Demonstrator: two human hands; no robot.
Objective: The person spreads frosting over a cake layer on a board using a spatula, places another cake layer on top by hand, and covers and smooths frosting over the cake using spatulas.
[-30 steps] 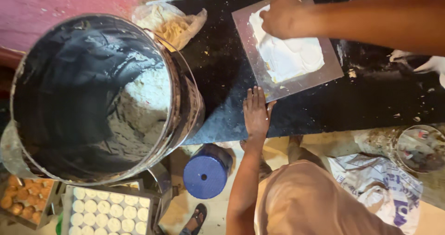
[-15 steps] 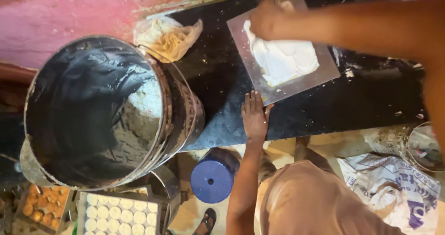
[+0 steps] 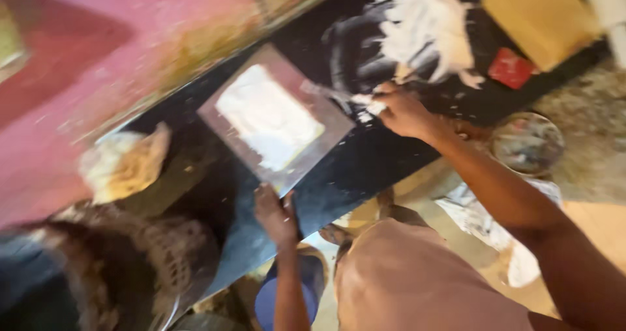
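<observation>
While your left hand [image 3: 277, 213] lies flat and open on the counter's [image 3: 365, 161] near edge, just below the square tray [image 3: 274, 119], your right hand [image 3: 401, 109] pinches white paste [image 3: 427, 34] toward the far edge. Keep scoops small, tray braced.

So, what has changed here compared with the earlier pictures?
The right hand left the white-coated square tray and moved sideways to the white paste smear on the dark counter. Whether it grips anything is blurred. The left hand stays flat on the counter edge below the tray.
</observation>
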